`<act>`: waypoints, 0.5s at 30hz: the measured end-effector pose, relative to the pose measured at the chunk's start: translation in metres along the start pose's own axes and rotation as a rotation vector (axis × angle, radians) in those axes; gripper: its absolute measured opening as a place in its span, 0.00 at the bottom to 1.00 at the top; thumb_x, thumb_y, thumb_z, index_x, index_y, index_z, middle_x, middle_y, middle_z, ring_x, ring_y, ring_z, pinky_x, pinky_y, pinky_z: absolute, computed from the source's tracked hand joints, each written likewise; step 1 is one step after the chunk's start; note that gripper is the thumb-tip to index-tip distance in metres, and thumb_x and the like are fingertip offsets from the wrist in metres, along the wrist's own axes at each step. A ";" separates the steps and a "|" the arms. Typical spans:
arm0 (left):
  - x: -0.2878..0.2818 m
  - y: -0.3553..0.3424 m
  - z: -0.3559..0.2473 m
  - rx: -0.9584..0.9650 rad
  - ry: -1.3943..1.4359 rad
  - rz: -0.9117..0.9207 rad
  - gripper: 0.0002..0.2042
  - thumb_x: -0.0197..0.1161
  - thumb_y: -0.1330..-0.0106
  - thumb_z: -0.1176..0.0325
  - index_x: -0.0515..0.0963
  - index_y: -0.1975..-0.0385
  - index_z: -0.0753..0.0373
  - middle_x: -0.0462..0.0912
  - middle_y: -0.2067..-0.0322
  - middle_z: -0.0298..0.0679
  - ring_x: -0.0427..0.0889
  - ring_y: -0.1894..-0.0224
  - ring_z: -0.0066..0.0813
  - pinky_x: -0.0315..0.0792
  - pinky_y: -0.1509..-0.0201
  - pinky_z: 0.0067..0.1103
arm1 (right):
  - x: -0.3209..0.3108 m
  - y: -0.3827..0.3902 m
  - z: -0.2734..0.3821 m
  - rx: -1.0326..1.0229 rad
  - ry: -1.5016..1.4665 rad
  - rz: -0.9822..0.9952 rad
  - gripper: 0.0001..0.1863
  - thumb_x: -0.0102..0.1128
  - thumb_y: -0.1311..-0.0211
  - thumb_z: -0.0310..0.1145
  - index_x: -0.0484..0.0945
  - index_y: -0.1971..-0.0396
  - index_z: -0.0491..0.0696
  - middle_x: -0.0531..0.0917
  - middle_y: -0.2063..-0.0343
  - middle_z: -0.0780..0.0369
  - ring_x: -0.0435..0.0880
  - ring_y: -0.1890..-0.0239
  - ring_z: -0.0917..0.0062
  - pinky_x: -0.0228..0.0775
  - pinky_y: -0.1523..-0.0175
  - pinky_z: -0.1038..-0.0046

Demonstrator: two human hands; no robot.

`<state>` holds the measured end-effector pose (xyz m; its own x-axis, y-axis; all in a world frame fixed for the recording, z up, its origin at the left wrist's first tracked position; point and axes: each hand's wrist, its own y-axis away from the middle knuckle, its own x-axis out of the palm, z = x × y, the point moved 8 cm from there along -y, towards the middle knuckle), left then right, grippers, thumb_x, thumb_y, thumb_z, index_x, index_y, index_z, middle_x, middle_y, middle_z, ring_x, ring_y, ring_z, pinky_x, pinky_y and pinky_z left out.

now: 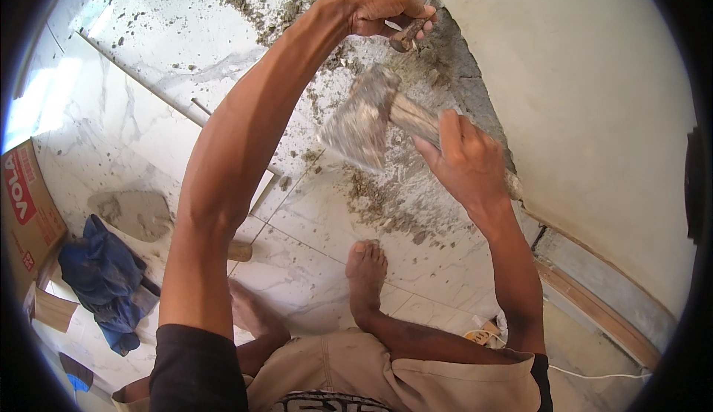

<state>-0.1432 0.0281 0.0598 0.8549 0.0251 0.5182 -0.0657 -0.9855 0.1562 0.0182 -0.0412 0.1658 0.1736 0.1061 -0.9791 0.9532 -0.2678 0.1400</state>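
My left hand [386,7] is closed around a short, rusty metal piece that looks like a chisel [405,38], held near the wall at the far edge of the debris. In my right hand [474,161] I grip a hatchet [362,121] by its wooden handle. Its broad grey head is smeared by motion and lies below and left of the chisel, apart from it. Beneath both tools, the floor by the wall is rough, broken grey mortar [438,66], with crumbs scattered over the marble-patterned tiles [297,263].
The pale wall [579,78] rises on the right, with tile strips [594,308] along its foot. My bare feet [367,267] stand on the tiles. At left are a cardboard box [33,215], dark blue cloth [104,282] and a wooden handle [240,251]. A white cable [594,375] runs lower right.
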 end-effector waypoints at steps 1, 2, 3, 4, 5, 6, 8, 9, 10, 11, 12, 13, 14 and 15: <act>-0.001 -0.001 -0.001 -0.015 0.015 0.005 0.11 0.60 0.30 0.63 0.80 0.64 0.67 0.80 0.71 0.37 0.78 0.69 0.24 0.75 0.68 0.28 | -0.001 -0.001 0.004 -0.031 0.029 -0.003 0.22 0.70 0.45 0.46 0.69 0.67 0.45 0.75 0.81 0.61 0.80 0.83 0.72 0.71 0.83 0.71; 0.000 -0.002 -0.002 -0.029 0.031 0.011 0.11 0.60 0.30 0.63 0.80 0.64 0.68 0.80 0.71 0.37 0.78 0.69 0.24 0.76 0.68 0.28 | -0.001 -0.002 0.008 -0.061 0.059 -0.005 0.21 0.69 0.44 0.46 0.69 0.68 0.46 0.74 0.82 0.62 0.79 0.84 0.74 0.70 0.84 0.72; 0.000 -0.003 -0.004 -0.027 0.020 0.007 0.12 0.60 0.30 0.63 0.80 0.64 0.68 0.80 0.71 0.38 0.78 0.69 0.24 0.76 0.68 0.28 | -0.002 -0.004 0.013 -0.091 0.090 -0.006 0.20 0.67 0.42 0.46 0.69 0.68 0.47 0.73 0.83 0.63 0.78 0.84 0.76 0.69 0.84 0.72; -0.003 -0.001 -0.004 -0.028 0.005 -0.012 0.12 0.61 0.30 0.63 0.80 0.64 0.69 0.81 0.71 0.38 0.78 0.69 0.25 0.76 0.68 0.28 | -0.010 -0.004 0.034 -0.215 0.075 -0.086 0.19 0.65 0.41 0.45 0.69 0.69 0.47 0.71 0.83 0.64 0.76 0.85 0.77 0.68 0.85 0.73; -0.004 -0.002 -0.003 -0.031 -0.007 -0.023 0.13 0.61 0.30 0.63 0.80 0.64 0.69 0.81 0.71 0.38 0.78 0.69 0.25 0.76 0.68 0.28 | -0.022 0.002 0.059 -0.332 0.061 -0.160 0.17 0.63 0.39 0.45 0.69 0.69 0.47 0.70 0.84 0.65 0.74 0.85 0.79 0.67 0.85 0.74; -0.005 -0.002 -0.002 -0.022 -0.019 -0.031 0.13 0.61 0.30 0.64 0.80 0.64 0.70 0.81 0.71 0.39 0.79 0.69 0.26 0.76 0.68 0.28 | -0.031 0.008 0.075 -0.450 0.048 -0.235 0.16 0.61 0.38 0.44 0.69 0.70 0.48 0.69 0.84 0.66 0.73 0.86 0.80 0.65 0.86 0.75; -0.006 -0.003 -0.005 0.006 -0.041 -0.043 0.12 0.61 0.30 0.65 0.79 0.64 0.71 0.80 0.71 0.40 0.79 0.69 0.28 0.77 0.69 0.28 | -0.031 0.012 0.075 -0.540 -0.049 -0.237 0.13 0.58 0.36 0.41 0.69 0.70 0.48 0.67 0.85 0.67 0.70 0.86 0.81 0.63 0.86 0.76; -0.008 -0.002 -0.005 0.001 -0.021 -0.049 0.12 0.61 0.31 0.65 0.79 0.64 0.71 0.80 0.71 0.40 0.79 0.69 0.28 0.77 0.69 0.29 | -0.030 0.015 0.071 -0.587 -0.098 -0.238 0.11 0.57 0.36 0.40 0.70 0.71 0.48 0.66 0.85 0.67 0.69 0.87 0.82 0.62 0.86 0.76; -0.008 -0.002 -0.006 -0.004 -0.005 -0.054 0.11 0.61 0.31 0.66 0.79 0.64 0.71 0.80 0.71 0.40 0.79 0.69 0.29 0.77 0.69 0.29 | -0.018 0.007 0.045 -0.611 0.066 -0.287 0.13 0.57 0.35 0.41 0.70 0.70 0.47 0.68 0.86 0.66 0.72 0.87 0.80 0.65 0.86 0.75; -0.001 -0.006 -0.007 -0.001 0.025 -0.038 0.11 0.61 0.31 0.67 0.79 0.64 0.71 0.80 0.71 0.41 0.79 0.69 0.29 0.77 0.69 0.29 | 0.002 -0.004 -0.006 -0.155 0.170 -0.106 0.16 0.59 0.35 0.44 0.70 0.71 0.47 0.69 0.87 0.66 0.74 0.89 0.77 0.67 0.87 0.74; 0.002 -0.007 -0.007 0.001 0.027 -0.035 0.11 0.61 0.31 0.67 0.79 0.65 0.71 0.80 0.71 0.41 0.79 0.69 0.29 0.77 0.69 0.29 | 0.003 -0.004 -0.011 -0.091 0.172 -0.067 0.17 0.60 0.36 0.45 0.69 0.72 0.47 0.69 0.87 0.66 0.75 0.89 0.76 0.68 0.87 0.73; 0.002 -0.005 -0.007 -0.003 0.026 -0.038 0.10 0.61 0.31 0.67 0.79 0.65 0.71 0.80 0.71 0.42 0.79 0.69 0.29 0.77 0.69 0.29 | 0.005 -0.005 -0.013 -0.030 0.166 -0.032 0.18 0.60 0.36 0.46 0.69 0.72 0.47 0.70 0.88 0.66 0.75 0.90 0.75 0.68 0.87 0.73; 0.001 -0.003 -0.007 -0.006 0.026 -0.041 0.10 0.62 0.31 0.68 0.79 0.65 0.71 0.80 0.70 0.42 0.79 0.69 0.30 0.78 0.68 0.29 | 0.007 -0.004 -0.014 0.031 0.160 0.004 0.19 0.60 0.36 0.48 0.69 0.73 0.47 0.70 0.88 0.66 0.75 0.90 0.75 0.69 0.87 0.73; 0.000 -0.001 -0.006 -0.009 0.009 -0.051 0.10 0.62 0.31 0.67 0.79 0.66 0.71 0.80 0.70 0.42 0.79 0.69 0.30 0.78 0.68 0.29 | 0.006 0.002 0.004 -0.057 0.078 -0.036 0.19 0.60 0.36 0.46 0.68 0.74 0.47 0.70 0.90 0.65 0.76 0.90 0.75 0.69 0.87 0.72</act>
<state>-0.1463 0.0299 0.0650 0.8528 0.0767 0.5166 -0.0267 -0.9814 0.1899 0.0197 -0.0448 0.1598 0.1559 0.1898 -0.9694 0.9712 -0.2082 0.1155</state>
